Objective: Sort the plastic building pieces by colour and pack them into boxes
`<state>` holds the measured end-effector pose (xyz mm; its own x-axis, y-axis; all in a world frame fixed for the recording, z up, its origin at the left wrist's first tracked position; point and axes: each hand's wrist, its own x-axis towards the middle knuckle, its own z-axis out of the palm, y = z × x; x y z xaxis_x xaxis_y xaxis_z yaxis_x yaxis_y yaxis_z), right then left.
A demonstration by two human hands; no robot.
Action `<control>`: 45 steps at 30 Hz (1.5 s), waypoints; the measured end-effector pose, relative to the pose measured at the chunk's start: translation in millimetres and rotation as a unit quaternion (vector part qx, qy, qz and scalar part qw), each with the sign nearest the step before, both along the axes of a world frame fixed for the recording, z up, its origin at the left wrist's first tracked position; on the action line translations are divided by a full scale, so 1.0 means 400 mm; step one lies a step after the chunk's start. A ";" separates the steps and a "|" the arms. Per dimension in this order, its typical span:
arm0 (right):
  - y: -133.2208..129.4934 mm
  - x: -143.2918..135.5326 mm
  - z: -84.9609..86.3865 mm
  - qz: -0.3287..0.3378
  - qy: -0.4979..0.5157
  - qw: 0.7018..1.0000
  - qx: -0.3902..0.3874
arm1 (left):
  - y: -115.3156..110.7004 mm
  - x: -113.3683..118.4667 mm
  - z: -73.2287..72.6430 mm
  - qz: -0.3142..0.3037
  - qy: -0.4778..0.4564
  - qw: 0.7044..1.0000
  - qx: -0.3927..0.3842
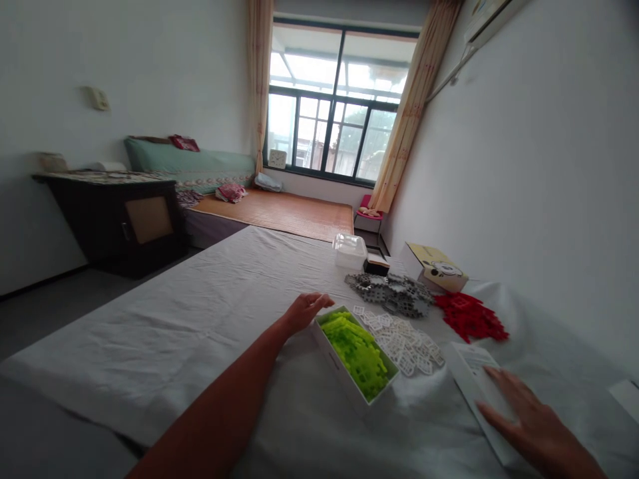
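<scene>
A grey cloth [174, 313] is spread over the surface. With the open box [324, 356] taken as the clock's centre, a dark cabinet [107, 219] is seen at ten o'clock, a bed [294, 209] at eleven, and a window [327, 133] and a clear tub [349, 253] at twelve. Grey pieces [392, 294] are heaped at one o'clock, white pieces [407, 342] are strewn just beside the box at two, and red pieces [469, 316] are piled farther out at two. The carton [469, 366] is placed at three.

The left hand [305, 311] is held at eleven o'clock, at the open box's far left corner, back uppermost. The right hand [529, 409] is laid palm down over the carton at three to four.

The left fingers are slightly bent; whether the corner is gripped cannot be told. Green pieces [354, 352] are contained in the open box. The right thumb is spread wide from the fingers, and the carton's top is seen between them.
</scene>
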<state>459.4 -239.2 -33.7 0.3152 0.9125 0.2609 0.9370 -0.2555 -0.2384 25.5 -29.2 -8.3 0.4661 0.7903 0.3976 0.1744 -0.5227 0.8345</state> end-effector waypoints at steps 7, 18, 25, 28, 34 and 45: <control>0.030 -0.275 0.194 0.164 0.058 0.980 0.098 | 0.002 0.004 -0.018 0.010 -0.024 0.997 -0.070; 0.140 -0.621 0.287 0.307 -0.024 0.951 -0.012 | -0.018 0.000 -0.002 -0.043 -0.069 0.985 -0.150; 0.147 -0.630 0.251 0.286 -0.071 0.955 -0.013 | -0.011 0.001 -0.014 -0.045 -0.067 0.985 -0.152; 0.145 -0.627 0.245 0.293 -0.066 0.954 -0.010 | -0.010 0.002 -0.016 -0.043 -0.065 0.986 -0.146; 0.137 -0.624 0.236 0.289 -0.059 0.955 -0.015 | -0.019 0.000 -0.007 -0.051 -0.050 0.987 -0.146; 0.109 -0.564 0.253 0.245 -0.010 0.968 0.057 | -0.011 -0.003 -0.005 -0.027 -0.024 0.985 -0.166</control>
<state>233.9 -195.7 67.4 -0.1537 0.9161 0.3704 0.9441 0.2468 -0.2186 24.4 -33.5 -10.4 0.4983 0.8550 0.1438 0.1090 -0.2263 0.9679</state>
